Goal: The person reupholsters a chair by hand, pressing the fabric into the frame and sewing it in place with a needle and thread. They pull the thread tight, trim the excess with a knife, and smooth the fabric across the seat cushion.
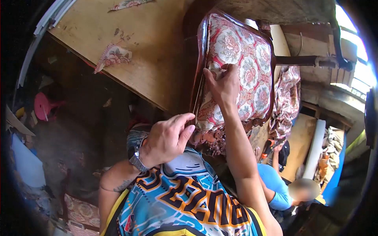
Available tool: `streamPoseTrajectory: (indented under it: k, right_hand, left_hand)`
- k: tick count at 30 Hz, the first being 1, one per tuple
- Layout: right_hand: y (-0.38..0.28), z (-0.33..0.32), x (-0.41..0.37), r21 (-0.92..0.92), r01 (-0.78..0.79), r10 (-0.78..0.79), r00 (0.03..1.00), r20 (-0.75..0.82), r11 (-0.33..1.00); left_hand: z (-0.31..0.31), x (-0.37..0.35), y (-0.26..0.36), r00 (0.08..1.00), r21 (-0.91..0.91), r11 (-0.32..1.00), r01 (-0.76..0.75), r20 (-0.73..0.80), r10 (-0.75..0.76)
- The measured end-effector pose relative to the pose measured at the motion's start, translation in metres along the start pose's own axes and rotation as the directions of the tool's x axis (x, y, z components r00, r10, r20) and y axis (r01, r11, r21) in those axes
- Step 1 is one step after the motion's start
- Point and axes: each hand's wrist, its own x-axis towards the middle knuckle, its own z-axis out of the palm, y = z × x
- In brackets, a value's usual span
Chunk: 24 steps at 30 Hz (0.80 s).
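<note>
A carved dark wood chair back (200, 63) is padded with floral upholstery fabric (249, 74) in red, cream and grey. Over the panel's left side, my right hand (226, 84) has its fingers curled in and closed on a raised fold of this fabric, close to the wooden rim. My left hand (168, 134), with a watch at the wrist, holds nothing; its fingers are stretched out, thumb apart, and the fingertips reach the lower left edge of the frame. Below the panel, carved scrollwork (214, 141) shows between my arms.
Fabric scraps (115, 56) lie on the wooden tabletop (153, 47). Draped floral cloth (286, 98) hangs to the right of the chair. A person in a blue shirt (271, 181) is at lower right, beside an orange and black tool (268, 148). A pink stool (42, 106) stands at left.
</note>
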Motion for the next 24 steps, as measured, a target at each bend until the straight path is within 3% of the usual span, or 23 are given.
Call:
streamPoseTrajectory:
  k: [3, 5, 8, 12, 14, 16, 17, 18, 21, 22, 24]
  right_hand:
    - [-0.001, 0.008, 0.005, -0.083, 0.077, -0.08, 0.996, -0.039, 0.994]
    - [0.001, 0.007, 0.004, -0.055, 0.077, -0.079, 0.996, -0.03, 0.996]
    - [0.014, 0.008, 0.003, 0.132, 0.081, -0.089, 0.995, 0.053, 0.988]
    - [0.03, 0.013, 0.004, 0.234, 0.139, -0.154, 0.987, 0.049, 0.962]
    - [0.025, 0.011, 0.001, 0.217, 0.178, -0.185, 0.983, 0.011, 0.96]
    - [0.024, 0.014, 0.0, 0.038, 0.257, -0.258, 0.966, 0.017, 0.966]
    - [0.024, 0.015, -0.002, -0.052, 0.288, -0.287, 0.958, 0.022, 0.956]
    - [0.025, 0.019, -0.002, -0.094, 0.364, -0.369, 0.928, -0.042, 0.927]
    - [0.03, 0.008, 0.004, 0.198, 0.194, -0.223, 0.965, 0.135, 0.961]
    - [0.035, 0.004, 0.007, 0.32, 0.005, -0.09, 0.964, 0.252, 0.948]
    - [0.022, -0.014, -0.003, 0.272, -0.052, -0.046, 0.938, 0.343, 0.961]
  left_hand:
    - [0.015, -0.003, -0.014, 0.993, -0.01, 0.995, -0.1, -0.07, 0.099]
    - [0.021, -0.009, -0.016, 0.997, -0.002, 0.998, -0.067, -0.026, 0.067]
    - [0.026, -0.018, -0.017, 0.999, 0.0, 0.999, -0.034, -0.019, 0.034]
    - [0.03, -0.031, -0.023, 0.993, -0.059, 0.998, 0.004, -0.117, -0.011]
    - [0.032, -0.032, -0.02, 0.996, -0.043, 0.999, -0.002, -0.087, -0.002]
    - [0.042, -0.038, -0.016, 0.999, -0.017, 0.999, -0.031, 0.012, 0.031]
    - [0.048, -0.038, -0.017, 0.991, 0.033, 0.991, -0.133, 0.016, 0.132]
    - [0.046, -0.038, -0.016, 0.988, 0.084, 0.986, -0.147, 0.068, 0.142]
    - [0.045, -0.035, -0.016, 0.977, 0.18, 0.97, -0.165, 0.164, 0.135]
    - [0.044, -0.032, -0.018, 0.974, 0.207, 0.964, -0.168, 0.188, 0.129]
    - [0.042, -0.031, -0.011, 0.988, 0.118, 0.987, -0.113, 0.117, 0.099]
